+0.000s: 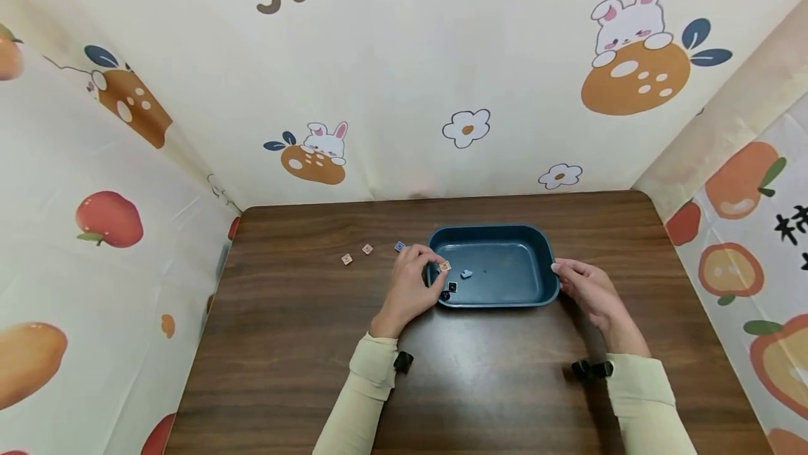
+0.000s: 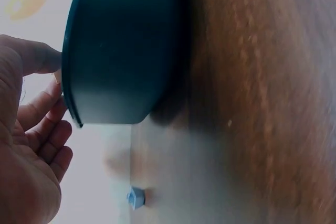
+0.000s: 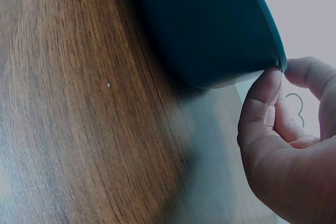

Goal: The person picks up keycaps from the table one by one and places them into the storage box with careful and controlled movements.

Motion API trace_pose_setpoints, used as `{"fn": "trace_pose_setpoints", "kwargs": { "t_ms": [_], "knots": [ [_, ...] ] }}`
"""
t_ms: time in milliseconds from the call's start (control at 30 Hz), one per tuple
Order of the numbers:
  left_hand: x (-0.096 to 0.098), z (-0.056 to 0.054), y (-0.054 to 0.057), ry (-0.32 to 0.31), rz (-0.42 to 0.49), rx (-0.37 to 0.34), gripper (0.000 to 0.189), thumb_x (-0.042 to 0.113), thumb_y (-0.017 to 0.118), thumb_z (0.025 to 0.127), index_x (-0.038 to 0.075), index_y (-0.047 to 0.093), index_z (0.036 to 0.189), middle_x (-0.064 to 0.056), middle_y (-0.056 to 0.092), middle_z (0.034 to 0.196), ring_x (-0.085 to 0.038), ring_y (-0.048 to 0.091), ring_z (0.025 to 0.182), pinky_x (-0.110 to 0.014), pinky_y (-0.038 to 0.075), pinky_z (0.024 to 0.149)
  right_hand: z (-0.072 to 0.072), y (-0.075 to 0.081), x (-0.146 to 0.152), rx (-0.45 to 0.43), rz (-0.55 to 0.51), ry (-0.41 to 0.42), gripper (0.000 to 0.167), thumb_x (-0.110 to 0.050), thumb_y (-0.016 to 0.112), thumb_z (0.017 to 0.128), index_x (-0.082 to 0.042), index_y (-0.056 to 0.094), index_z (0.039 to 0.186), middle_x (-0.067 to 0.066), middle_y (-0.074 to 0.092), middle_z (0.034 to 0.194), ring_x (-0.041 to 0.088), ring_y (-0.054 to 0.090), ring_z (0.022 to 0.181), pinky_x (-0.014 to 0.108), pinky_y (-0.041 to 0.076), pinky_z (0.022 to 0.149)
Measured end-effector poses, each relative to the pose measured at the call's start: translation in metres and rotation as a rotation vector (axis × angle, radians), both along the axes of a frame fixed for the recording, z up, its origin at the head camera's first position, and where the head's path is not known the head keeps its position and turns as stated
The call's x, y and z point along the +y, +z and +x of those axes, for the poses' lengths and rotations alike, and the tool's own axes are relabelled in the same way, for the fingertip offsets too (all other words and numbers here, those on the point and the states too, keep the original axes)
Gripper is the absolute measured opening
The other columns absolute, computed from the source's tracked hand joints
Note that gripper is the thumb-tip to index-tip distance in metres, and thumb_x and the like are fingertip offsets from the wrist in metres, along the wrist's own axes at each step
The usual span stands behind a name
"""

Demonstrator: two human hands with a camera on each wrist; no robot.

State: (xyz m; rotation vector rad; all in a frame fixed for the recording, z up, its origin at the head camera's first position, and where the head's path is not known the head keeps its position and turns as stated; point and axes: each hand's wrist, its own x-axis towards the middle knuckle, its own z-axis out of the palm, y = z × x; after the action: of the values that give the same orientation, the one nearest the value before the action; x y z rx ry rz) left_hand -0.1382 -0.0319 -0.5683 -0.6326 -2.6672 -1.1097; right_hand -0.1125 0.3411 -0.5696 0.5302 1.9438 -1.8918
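Note:
A dark teal rectangular tray [image 1: 499,303] lies on the table, its left side beneath my left hand [image 1: 410,285]. Between thumb and index finger, that hand pinches a small beige square piece [image 1: 445,266] over the tray's left rim. In the left wrist view, only an edge of the piece [image 2: 58,77] shows behind the tray wall [image 2: 121,51]. My right hand [image 1: 590,290] pinches the tray's right rim with thumb and fingers, as the right wrist view also shows at the tray corner [image 3: 231,51]. Inside the tray lie a light blue piece [image 1: 466,274] and black square pieces [image 1: 452,287].
Left of the tray, two pinkish-beige square pieces, one nearer [image 1: 346,259] and one farther [image 1: 367,249], sit on the wooden table [image 1: 284,343]. A blue square piece [image 1: 400,247] stands just beyond the left hand. Printed cloth [image 1: 404,76] rises behind and at both sides.

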Motion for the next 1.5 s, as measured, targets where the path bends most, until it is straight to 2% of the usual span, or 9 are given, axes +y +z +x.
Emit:
{"fn": "trace_pose_setpoints", "kwargs": {
  "t_ms": [133, 400, 667, 800, 1067, 1267, 1433, 1500],
  "knots": [
    [0.005, 0.002, -0.003, -0.003, 0.004, -0.012, 0.014, 0.024, 0.076, 0.096, 0.015, 0.078, 0.106, -0.001, 0.068, 0.114, -0.023, 0.058, 0.113, -0.047, 0.048, 0.107, 0.001, 0.0, 0.001, 0.005, -0.013, -0.003, 0.02, -0.04, 0.071, 0.102, -0.027, 0.072, 0.117, -0.024, 0.072, 0.102, -0.006, 0.065, 0.092, 0.013, 0.057, 0.083],
    [0.01, 0.001, -0.002, -0.016, -0.015, -0.05, 0.014, 0.027, 0.074, 0.099, 0.018, 0.078, 0.11, 0.001, 0.067, 0.117, -0.022, 0.057, 0.116, -0.047, 0.048, 0.108, 0.001, 0.001, 0.003, 0.028, -0.037, -0.004, 0.016, -0.033, 0.069, 0.104, -0.025, 0.072, 0.117, -0.022, 0.074, 0.102, -0.008, 0.067, 0.091, 0.012, 0.057, 0.082],
    [0.015, 0.003, -0.001, -0.031, -0.018, -0.068, 0.012, 0.028, 0.074, 0.099, 0.02, 0.079, 0.107, 0.002, 0.066, 0.117, -0.021, 0.057, 0.116, -0.046, 0.049, 0.109, 0.002, 0.001, 0.003, 0.008, 0.01, 0.016, 0.032, -0.04, 0.07, 0.103, -0.019, 0.068, 0.127, -0.025, 0.072, 0.103, -0.007, 0.066, 0.092, 0.013, 0.057, 0.084],
    [0.018, 0.003, -0.001, -0.045, -0.043, -0.052, 0.01, 0.026, 0.075, 0.098, 0.02, 0.079, 0.106, 0.004, 0.067, 0.115, -0.02, 0.058, 0.114, -0.043, 0.049, 0.107, 0.003, 0.0, 0.004, 0.01, 0.005, 0.013, 0.032, -0.039, 0.07, 0.103, -0.018, 0.069, 0.127, -0.024, 0.073, 0.102, -0.006, 0.067, 0.092, 0.013, 0.057, 0.083],
    [0.026, 0.002, -0.001, -0.085, -0.073, -0.04, 0.013, 0.025, 0.073, 0.1, 0.019, 0.079, 0.108, 0.003, 0.066, 0.114, -0.016, 0.057, 0.104, -0.035, 0.05, 0.093, 0.003, 0.001, 0.005, 0.02, 0.014, 0.009, 0.031, -0.039, 0.07, 0.102, -0.018, 0.069, 0.126, -0.023, 0.073, 0.102, -0.006, 0.067, 0.091, 0.014, 0.057, 0.083],
    [0.027, -0.001, -0.003, -0.095, -0.079, -0.023, 0.013, 0.025, 0.075, 0.098, 0.017, 0.08, 0.108, 0.001, 0.067, 0.114, -0.018, 0.058, 0.106, -0.037, 0.05, 0.094, 0.003, 0.0, 0.002, 0.026, 0.015, -0.001, 0.024, -0.037, 0.071, 0.102, -0.021, 0.071, 0.12, -0.022, 0.073, 0.101, -0.005, 0.066, 0.089, 0.014, 0.057, 0.082],
    [0.026, -0.005, -0.004, -0.099, -0.109, -0.032, 0.014, 0.026, 0.075, 0.098, 0.018, 0.08, 0.108, 0.002, 0.067, 0.115, -0.018, 0.058, 0.109, -0.038, 0.049, 0.098, 0.001, 0.001, -0.001, 0.026, 0.02, 0.002, 0.039, -0.037, 0.071, 0.102, -0.01, 0.067, 0.131, -0.021, 0.072, 0.101, -0.005, 0.066, 0.09, 0.015, 0.057, 0.082],
    [0.027, -0.006, -0.004, -0.104, -0.129, -0.031, 0.015, 0.028, 0.075, 0.099, 0.019, 0.08, 0.11, 0.003, 0.066, 0.116, -0.018, 0.058, 0.109, -0.038, 0.049, 0.099, 0.0, 0.001, 0.0, 0.028, 0.016, -0.004, 0.04, -0.036, 0.07, 0.103, -0.009, 0.066, 0.133, -0.021, 0.072, 0.101, -0.005, 0.066, 0.09, 0.015, 0.057, 0.082]
  ]
}}
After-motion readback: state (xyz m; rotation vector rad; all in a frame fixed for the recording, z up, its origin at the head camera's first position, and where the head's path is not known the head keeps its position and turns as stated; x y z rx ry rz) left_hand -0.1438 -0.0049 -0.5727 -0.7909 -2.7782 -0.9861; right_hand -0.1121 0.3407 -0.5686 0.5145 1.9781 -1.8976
